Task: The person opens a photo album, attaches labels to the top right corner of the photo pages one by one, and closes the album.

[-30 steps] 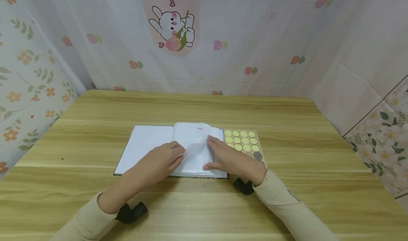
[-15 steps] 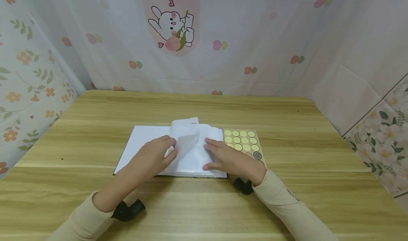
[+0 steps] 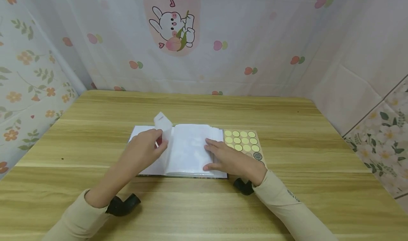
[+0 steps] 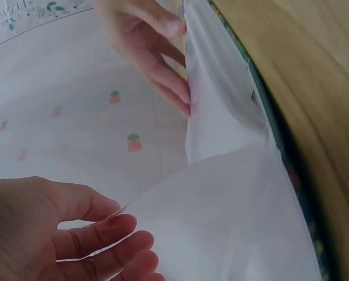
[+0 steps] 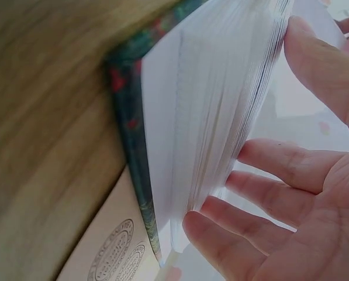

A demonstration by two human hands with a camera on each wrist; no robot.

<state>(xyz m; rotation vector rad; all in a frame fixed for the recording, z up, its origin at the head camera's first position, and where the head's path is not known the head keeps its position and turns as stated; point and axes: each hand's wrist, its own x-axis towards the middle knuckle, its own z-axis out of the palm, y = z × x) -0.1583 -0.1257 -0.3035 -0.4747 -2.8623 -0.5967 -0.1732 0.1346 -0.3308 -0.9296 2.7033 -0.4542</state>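
An open album with white sleeve pages (image 3: 189, 149) lies on the wooden table. Between thumb and forefinger, my left hand (image 3: 143, 149) pinches the edge of one page (image 3: 163, 123), which stands raised and bent over the left side; the left wrist view shows this thin translucent page (image 4: 221, 216) close up. My right hand (image 3: 231, 158) rests against the right edge of the page stack, its fingers spread. From the right wrist, the fingertips touch the edges of many stacked pages (image 5: 221, 105), above a dark green patterned cover (image 5: 130, 111).
Partly under the right hand, a tan sheet (image 3: 259, 142) of round yellow stickers lies beside the album's right edge. Some circles on it are dark printed stamps. The wooden table (image 3: 197, 212) extends around, and a patterned curtain (image 3: 271, 32) hangs behind.
My left hand has moved left, lifting the page away from the stack and turning it toward the left side. The right hand has stayed nearly in place.
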